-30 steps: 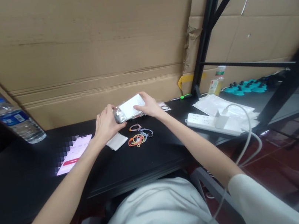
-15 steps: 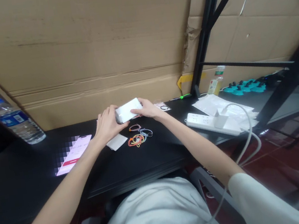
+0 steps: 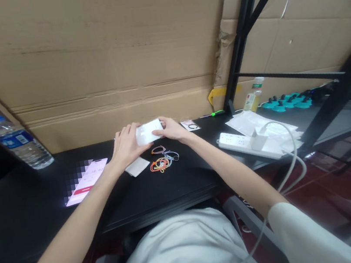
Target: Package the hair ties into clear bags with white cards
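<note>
A small white box-shaped thing [image 3: 148, 132] with a glossy face is held up over the black table; I cannot make out its exact kind. My left hand [image 3: 128, 143] grips its left end, fingers along the far side and thumb below. On its right end, my right hand [image 3: 172, 129] is closed, with the thumb pressed on the near face. Below the hands lie several colourful hair-tie-like bands [image 3: 161, 164] in a loose pile. Beside them, under my left wrist, is a folded white tissue-like piece [image 3: 137, 166].
A lit phone [image 3: 91, 177] lies left, near a leaning water bottle [image 3: 20, 141]. A small clear packet with a black ring [image 3: 191, 125] and a green-tipped tool [image 3: 216, 113] are at the back. Right are a power strip [image 3: 246, 145], white bags [image 3: 280, 124] and a drink bottle [image 3: 254, 94].
The white thing has tilted to a more level angle and shifted slightly left and down. My right fingers have moved a little with it. Both hands keep hold.
</note>
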Motion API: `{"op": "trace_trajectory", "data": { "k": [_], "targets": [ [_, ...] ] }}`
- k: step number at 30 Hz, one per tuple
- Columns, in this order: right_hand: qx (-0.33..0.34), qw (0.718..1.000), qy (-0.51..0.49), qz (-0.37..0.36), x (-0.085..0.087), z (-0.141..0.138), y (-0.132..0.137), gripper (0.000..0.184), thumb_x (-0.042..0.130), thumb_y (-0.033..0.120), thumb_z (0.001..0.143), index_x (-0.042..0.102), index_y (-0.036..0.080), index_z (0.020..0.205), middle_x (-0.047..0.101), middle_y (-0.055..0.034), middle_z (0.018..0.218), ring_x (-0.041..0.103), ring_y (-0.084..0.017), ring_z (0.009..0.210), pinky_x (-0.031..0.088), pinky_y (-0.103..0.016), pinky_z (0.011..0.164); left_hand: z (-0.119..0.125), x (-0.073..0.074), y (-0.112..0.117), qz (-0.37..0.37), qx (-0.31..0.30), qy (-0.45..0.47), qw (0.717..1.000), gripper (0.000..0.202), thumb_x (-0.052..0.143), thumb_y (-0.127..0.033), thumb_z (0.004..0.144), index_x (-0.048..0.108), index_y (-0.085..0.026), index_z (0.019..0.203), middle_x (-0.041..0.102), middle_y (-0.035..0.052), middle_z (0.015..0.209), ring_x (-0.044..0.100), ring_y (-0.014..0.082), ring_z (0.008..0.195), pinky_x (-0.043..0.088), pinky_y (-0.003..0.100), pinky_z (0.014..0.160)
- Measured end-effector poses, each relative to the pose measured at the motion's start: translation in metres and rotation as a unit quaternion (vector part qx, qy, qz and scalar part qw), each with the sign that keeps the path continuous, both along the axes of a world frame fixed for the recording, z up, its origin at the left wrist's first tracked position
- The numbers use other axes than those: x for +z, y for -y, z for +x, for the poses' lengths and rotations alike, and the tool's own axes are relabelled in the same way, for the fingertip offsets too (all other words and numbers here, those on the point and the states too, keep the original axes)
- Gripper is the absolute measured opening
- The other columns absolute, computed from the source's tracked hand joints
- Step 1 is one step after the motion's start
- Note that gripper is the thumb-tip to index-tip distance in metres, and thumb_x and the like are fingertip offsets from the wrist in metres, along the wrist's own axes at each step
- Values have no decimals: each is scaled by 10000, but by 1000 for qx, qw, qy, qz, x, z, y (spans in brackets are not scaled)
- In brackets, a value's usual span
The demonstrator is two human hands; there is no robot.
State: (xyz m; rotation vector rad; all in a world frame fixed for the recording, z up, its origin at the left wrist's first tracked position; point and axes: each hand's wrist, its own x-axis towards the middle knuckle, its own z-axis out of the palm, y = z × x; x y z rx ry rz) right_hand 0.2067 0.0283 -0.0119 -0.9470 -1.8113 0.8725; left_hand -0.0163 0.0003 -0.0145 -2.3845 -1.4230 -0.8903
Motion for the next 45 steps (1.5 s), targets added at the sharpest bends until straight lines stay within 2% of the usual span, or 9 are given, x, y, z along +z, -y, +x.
{"op": "trace_trajectory", "data": {
  "k": [5,8,11,16,25,32,35,40,45],
  "targets": [
    [-9,999,17,33,-4,-3,-3,372,864,247,812,671,168,1120,760,-118,1172,729,-249,1075,616,-448,981,1,2,3,3,-15,-24,1000,659,743,-571,852,539,-239,1384,672,150,1356,583,392,1275,400,525,1063],
    [-3,999,23,35,-3,-2,-4,326,817,287,872,682,157,1139,760,-131,1176,730,-250,1070,623,-448,954,1,4,4,10,-15,-32,999,630,719,-574,879,547,-227,1376,674,156,1354,586,385,1262,391,525,1073],
    [-1,1000,7,12,-1,1,-4,272,743,225,921,686,151,1176,766,-134,1168,736,-236,1050,634,-405,895,0,4,4,19,-13,-30,999,625,709,-589,892,555,-214,1368,686,159,1334,597,380,1245,392,525,1084],
    [-28,1000,3,10,0,3,-4,302,772,173,863,701,149,1156,781,-108,1045,744,-232,950,632,-378,817,0,2,1,25,-16,-30,999,634,726,-606,875,574,-228,1361,698,146,1302,604,379,1235,376,541,1130],
    [-11,999,18,41,-2,-2,-1,347,859,313,815,705,179,1096,777,-89,1002,747,-244,971,639,-412,881,1,2,2,35,-40,-29,998,647,748,-583,859,574,-234,1374,694,142,1349,600,367,1304,265,569,1248],
    [27,999,0,32,0,2,-1,281,785,268,856,701,182,1110,782,-97,1058,747,-233,999,635,-390,874,0,1,1,48,-46,-35,997,664,727,-600,886,567,-212,1399,693,158,1367,604,366,1316,247,574,1265],
    [18,999,5,31,1,1,2,290,784,239,837,699,185,1109,786,-82,1026,753,-228,964,637,-384,858,0,1,1,46,-50,-31,997,666,727,-610,880,574,-231,1406,687,147,1382,592,367,1331,244,580,1269],
    [16,999,15,32,-1,-2,3,355,830,280,811,711,184,1132,793,-71,974,762,-235,948,627,-403,882,2,0,3,46,-68,-29,996,656,732,-585,877,572,-249,1417,684,128,1389,590,361,1336,237,580,1279],
    [11,999,26,42,-4,-3,1,359,843,296,817,717,191,1136,801,-61,969,769,-229,952,615,-403,904,2,0,4,60,-89,-24,994,633,749,-547,873,584,-225,1392,700,135,1358,616,351,1302,240,569,1284]
  ]
}}
